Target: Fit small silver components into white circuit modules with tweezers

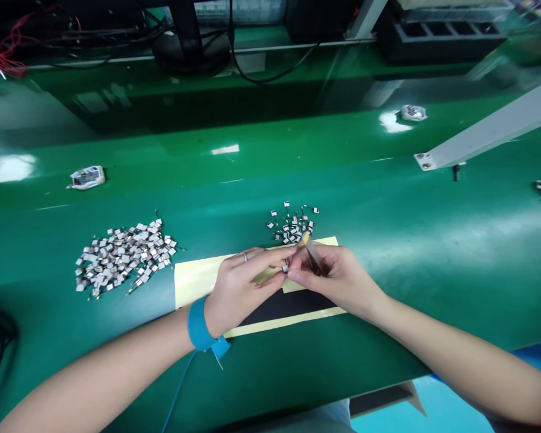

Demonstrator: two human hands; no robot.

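My left hand (243,279), with a blue wrist strap (198,325) below it, pinches a small silver component (285,268) between thumb and forefinger. The fingertips of my right hand (333,273) meet the same piece from the other side. Within the right hand's grip lies a flat grey tool, seemingly tweezers (314,257), its yellow end pointing up and away. Both hands are over a yellow sheet (198,282) bearing a black strip (275,310). Just beyond them is a small scattered group of similar components (293,228) with short dark leads.
A larger pile of components (121,255) lies to the left. Two small white-edged packets (88,177) sit further back, one on each side. A pale metal post (491,126) slants in from the right. Cables and a black stand (189,51) line the back. A blue cord (178,391) trails from the strap.
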